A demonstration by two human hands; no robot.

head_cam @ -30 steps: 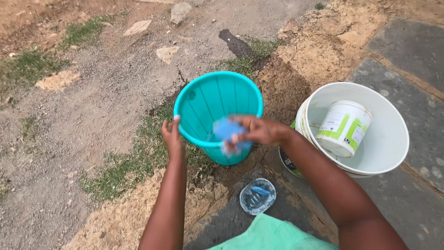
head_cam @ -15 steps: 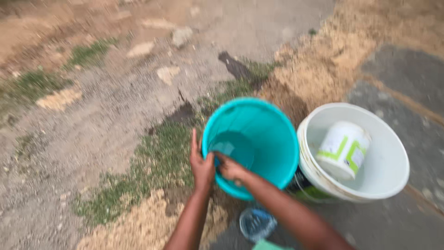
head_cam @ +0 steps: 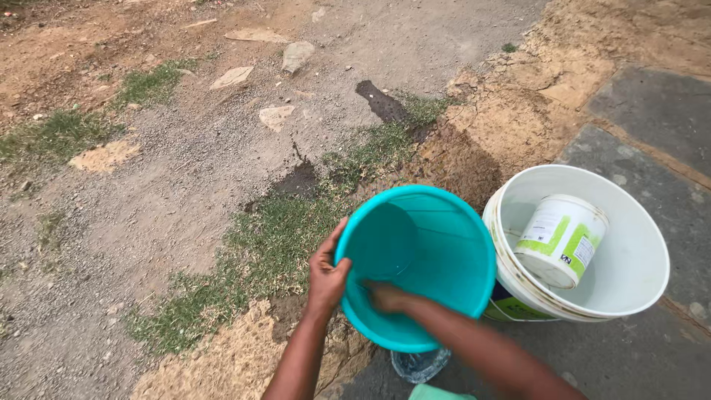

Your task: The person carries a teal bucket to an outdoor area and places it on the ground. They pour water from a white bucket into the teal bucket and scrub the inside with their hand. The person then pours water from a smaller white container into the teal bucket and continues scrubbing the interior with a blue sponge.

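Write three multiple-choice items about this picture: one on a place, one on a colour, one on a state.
1. Where does the small tub lie?
A. On the grass
B. Inside the white bucket
C. Inside the teal bucket

2. What colour is the bucket that the hands touch?
A. Teal
B. Red
C. Black

3. How does the teal bucket stand?
A. Upside down
B. Flat and upright
C. Tilted, its mouth toward the camera

Answers:
1 B: the tub lies on its side within the white bucket.
2 A: the left hand grips its teal rim and the right hand reaches inside.
3 C: its whole inside shows, bottom included.
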